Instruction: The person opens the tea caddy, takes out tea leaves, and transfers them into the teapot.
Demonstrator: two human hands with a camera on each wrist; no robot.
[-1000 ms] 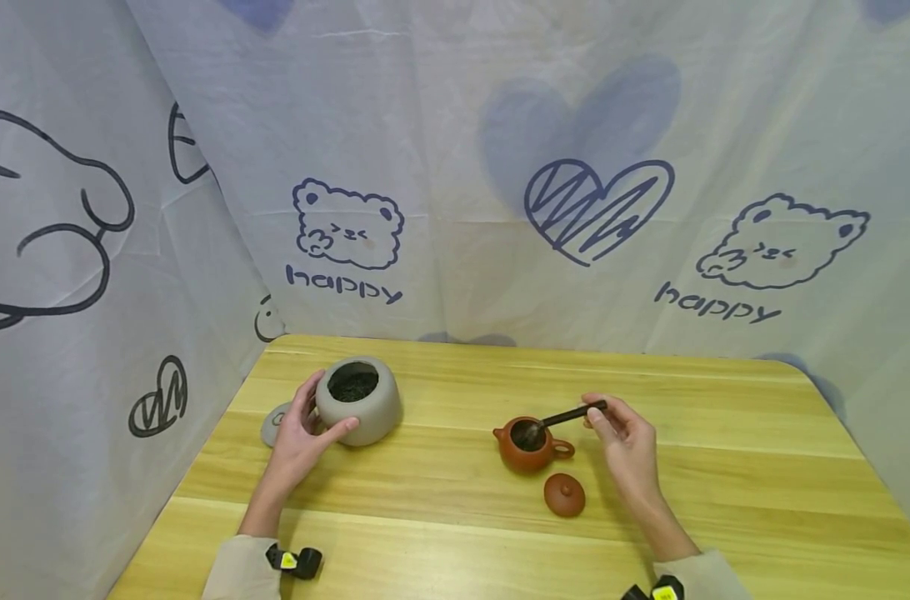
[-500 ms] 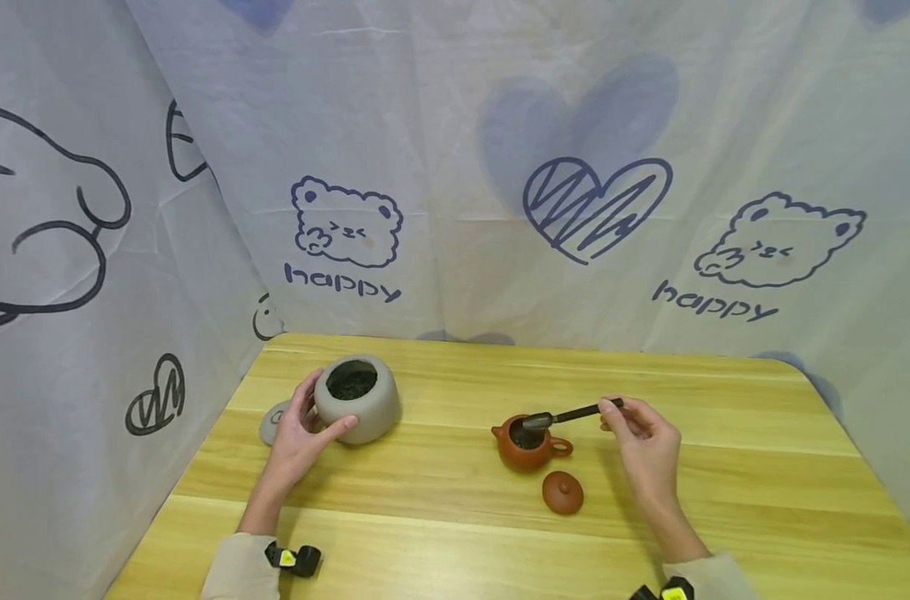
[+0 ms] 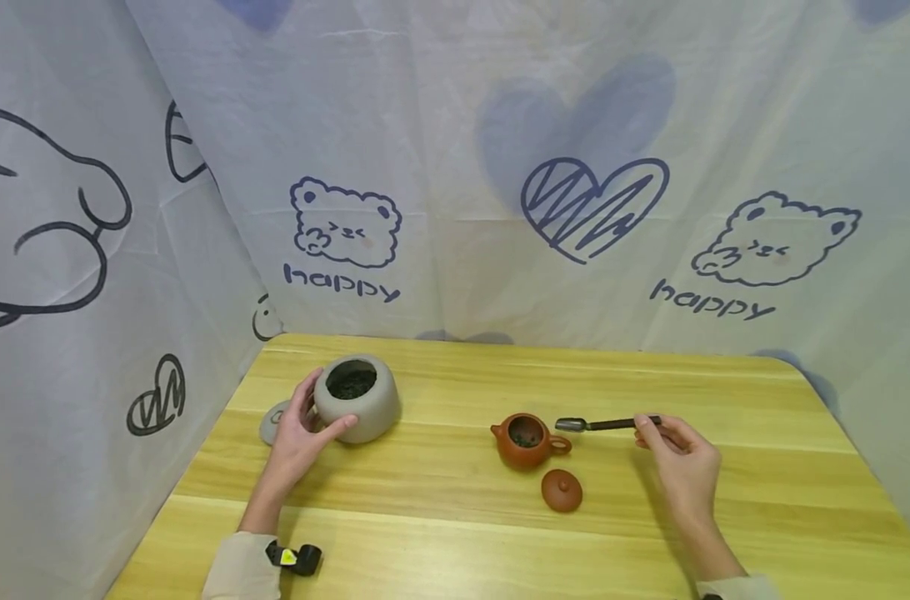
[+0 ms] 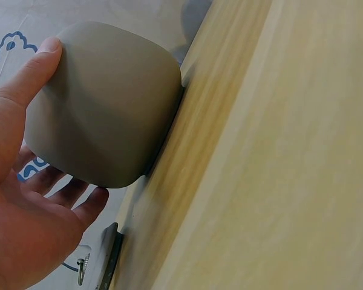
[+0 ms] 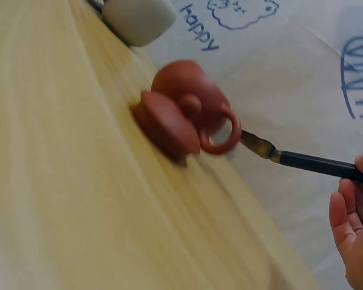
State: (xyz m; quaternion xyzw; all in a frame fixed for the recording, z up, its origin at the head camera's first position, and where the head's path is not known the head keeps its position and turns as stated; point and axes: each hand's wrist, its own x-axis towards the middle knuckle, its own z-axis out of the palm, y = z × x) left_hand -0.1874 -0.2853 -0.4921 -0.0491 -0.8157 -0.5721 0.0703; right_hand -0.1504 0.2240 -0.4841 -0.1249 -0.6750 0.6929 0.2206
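My left hand (image 3: 302, 436) grips the side of a round grey jar (image 3: 372, 414), thumb in front and fingers behind; dark tea leaves (image 3: 352, 383) show inside its mouth. In the left wrist view the jar (image 4: 109, 109) appears slightly tilted, its base close to the tabletop. My right hand (image 3: 683, 467) pinches the dark handle of a tea scoop (image 3: 612, 424), whose metal end points left, just past the handle of a reddish-brown clay teapot (image 3: 522, 450). The teapot is uncovered and some leaves lie in it. Its lid (image 3: 562, 491) rests on the table in front of it.
The wooden table (image 3: 425, 533) carries everything. A grey jar lid (image 3: 272, 423) with a small metal ring lies left of the jar, partly behind my left hand. Printed cloth (image 3: 455, 167) hangs at the back and left of the table.
My right hand has drawn the tea scoop up out of the teapot and away to the right. The scoop end has turned over and now looks level. My left hand and the jar stay put.
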